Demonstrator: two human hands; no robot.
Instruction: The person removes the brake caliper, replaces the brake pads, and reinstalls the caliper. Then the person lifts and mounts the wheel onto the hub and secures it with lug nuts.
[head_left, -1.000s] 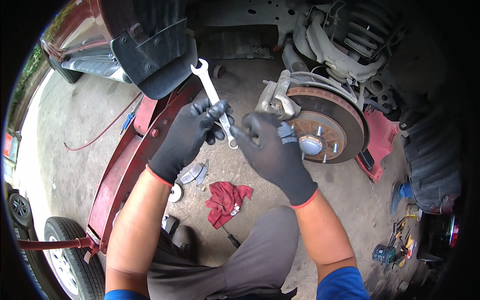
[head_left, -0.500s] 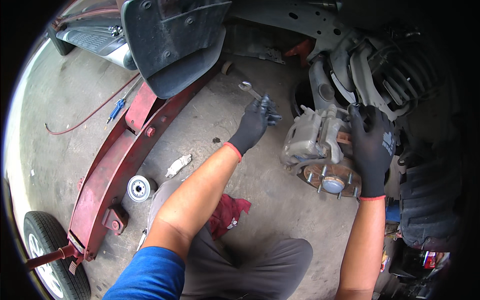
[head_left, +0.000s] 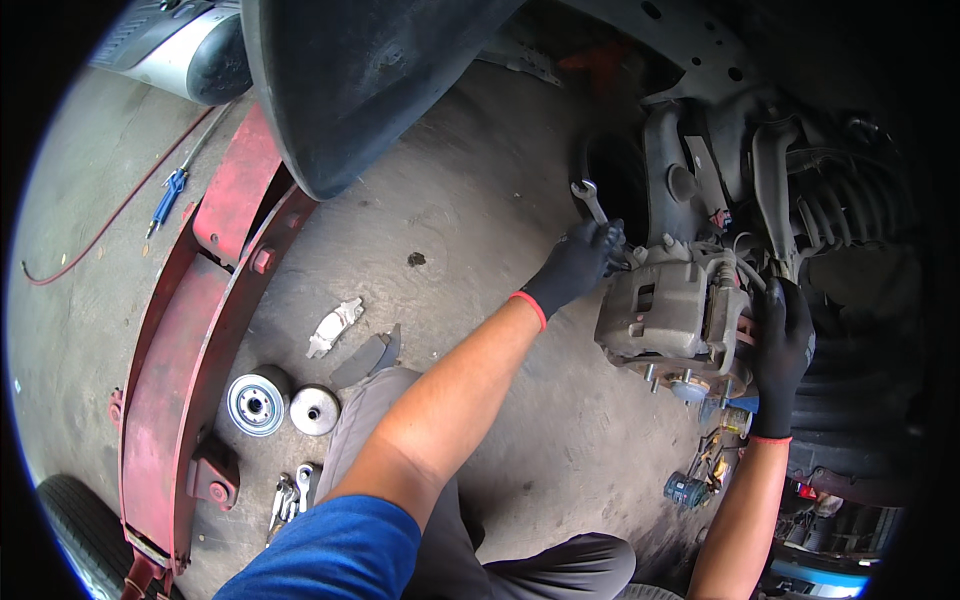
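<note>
My left hand (head_left: 582, 268), in a black glove with a red cuff, is closed on a combination wrench (head_left: 592, 203) whose open end points up and away. It is beside the far left corner of a grey brake caliper (head_left: 655, 310). Wheel studs and a hub (head_left: 690, 388) show below the caliper. My right hand (head_left: 784, 340), gloved alike, is at the caliper's right side, by the suspension arm (head_left: 773, 190). Its fingers are curled at the top around something small that I cannot make out, and their tips are partly hidden.
At left stands a red floor jack (head_left: 170, 370). An oil filter (head_left: 257, 402), a round metal part (head_left: 315, 410), a brake pad (head_left: 335, 327) and several hand tools (head_left: 292, 495) lie beside it. A blue air gun (head_left: 167, 200) is farther left. A dark fender (head_left: 350, 90) overhangs the far side.
My view has shifted and turned toward the caliper. My left hand has brought the wrench right, close to the caliper's far corner. My right hand has shifted along its right side.
</note>
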